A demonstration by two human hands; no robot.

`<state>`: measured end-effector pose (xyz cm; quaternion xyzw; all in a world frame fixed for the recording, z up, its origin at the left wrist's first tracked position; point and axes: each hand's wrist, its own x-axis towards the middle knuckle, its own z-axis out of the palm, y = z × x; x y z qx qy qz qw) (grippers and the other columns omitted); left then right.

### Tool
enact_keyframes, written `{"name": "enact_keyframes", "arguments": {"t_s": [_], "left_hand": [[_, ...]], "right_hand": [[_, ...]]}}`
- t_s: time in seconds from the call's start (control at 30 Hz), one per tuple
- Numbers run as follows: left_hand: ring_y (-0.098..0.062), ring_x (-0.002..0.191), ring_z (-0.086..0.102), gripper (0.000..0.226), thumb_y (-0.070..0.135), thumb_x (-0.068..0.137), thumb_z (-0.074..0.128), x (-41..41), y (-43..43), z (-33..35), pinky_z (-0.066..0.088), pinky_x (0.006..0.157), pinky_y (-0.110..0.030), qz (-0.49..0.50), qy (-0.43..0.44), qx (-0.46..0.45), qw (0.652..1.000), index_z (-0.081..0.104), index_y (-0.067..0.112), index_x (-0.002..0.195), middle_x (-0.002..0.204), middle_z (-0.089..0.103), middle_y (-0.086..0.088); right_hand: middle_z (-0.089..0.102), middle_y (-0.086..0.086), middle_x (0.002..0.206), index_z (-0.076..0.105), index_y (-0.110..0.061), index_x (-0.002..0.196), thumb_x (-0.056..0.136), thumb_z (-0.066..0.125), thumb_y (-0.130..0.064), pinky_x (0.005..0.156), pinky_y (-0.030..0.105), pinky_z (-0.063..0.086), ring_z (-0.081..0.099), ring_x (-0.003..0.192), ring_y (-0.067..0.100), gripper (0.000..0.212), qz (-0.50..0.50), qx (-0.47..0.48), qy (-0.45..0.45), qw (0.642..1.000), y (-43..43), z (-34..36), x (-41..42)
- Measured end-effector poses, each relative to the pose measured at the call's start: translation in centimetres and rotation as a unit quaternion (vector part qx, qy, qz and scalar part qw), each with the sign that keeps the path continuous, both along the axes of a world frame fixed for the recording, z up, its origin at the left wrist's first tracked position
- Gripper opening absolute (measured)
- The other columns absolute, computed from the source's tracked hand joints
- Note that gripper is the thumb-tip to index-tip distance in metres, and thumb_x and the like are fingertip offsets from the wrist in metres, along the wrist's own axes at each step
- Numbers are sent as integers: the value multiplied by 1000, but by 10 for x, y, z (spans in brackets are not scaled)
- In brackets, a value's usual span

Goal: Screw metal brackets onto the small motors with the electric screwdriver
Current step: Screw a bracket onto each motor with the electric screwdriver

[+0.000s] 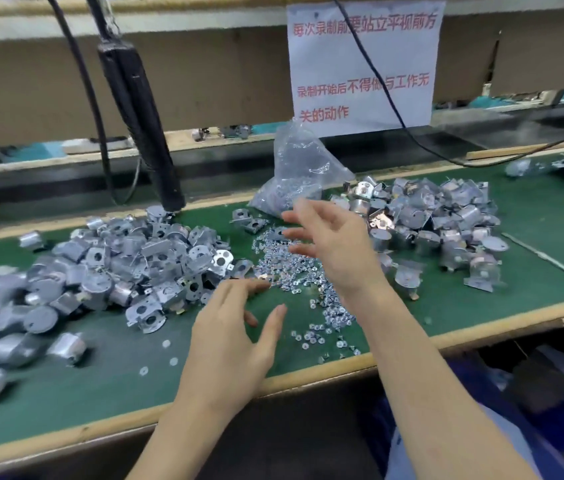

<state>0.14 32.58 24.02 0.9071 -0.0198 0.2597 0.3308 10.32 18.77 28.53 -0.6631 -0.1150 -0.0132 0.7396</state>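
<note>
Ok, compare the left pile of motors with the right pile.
The left pile spreads wide, running off the picture's left edge; the right pile is tighter and wholly in view. The left pile lies under the hanging screwdriver; the right pile sits beside the plastic bag. Both rest on the green mat.

Left hand [228,344], right hand [332,247], seemingly open

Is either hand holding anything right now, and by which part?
Nothing is held: the left hand and the right hand hover open above the loose screws.
</note>
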Motion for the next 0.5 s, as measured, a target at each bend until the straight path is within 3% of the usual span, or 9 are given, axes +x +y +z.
{"name": "enact_keyframes", "arguments": {"t_s": [0.07,0.17,0.27,0.33,0.4,0.47,0.5], "left_hand": [[-8,73,57,24,36,86,69,-6,13,0,41,71,-18,14,4,3,1000,63,28,108,94,57,16],[-6,74,55,22,37,86,68,-15,36,-1,39,69,-17,51,22,15,998,64,31,107,88,56,17],[-3,70,51,24,35,87,69,-24,62,-4,39,71,-23,114,45,40,992,64,26,109,95,57,15],[-10,77,54,26,32,87,69,-29,79,-5,44,75,-32,174,50,64,981,65,18,109,102,59,3],[-29,93,55,28,29,86,70,-35,95,-3,45,80,-41,248,62,95,962,64,10,106,105,58,-9],[-39,100,50,34,29,84,72,-41,110,0,44,79,-46,311,98,122,937,62,6,107,108,55,-17],[-41,102,48,38,28,83,73,-44,118,1,44,80,-48,330,125,138,926,61,4,109,110,54,-20]], "right_hand": [[71,-6,121,64,-15,132,95,71,-40,90,32,58,69,105,5,45,-1,-63,-27,998,20,0,-4],[53,-8,148,43,-19,153,91,73,-46,110,35,47,55,129,6,74,23,-130,-45,990,45,-3,-10],[44,-8,156,33,-23,158,88,76,-46,108,24,43,46,138,4,85,62,-138,-56,987,67,-5,-14],[48,-6,154,35,-24,156,87,78,-40,103,18,45,47,137,3,83,105,-104,-51,988,80,-4,-18],[65,-9,132,51,-21,143,87,80,-35,98,20,49,59,119,-1,65,124,-75,-72,987,91,-4,-21],[73,-8,97,65,-17,118,86,79,-35,75,17,52,65,84,1,38,95,-55,-115,987,98,0,-27],[75,-1,92,67,-16,109,86,78,-35,67,20,53,66,74,6,32,79,-40,-129,988,101,2,-29]]}}
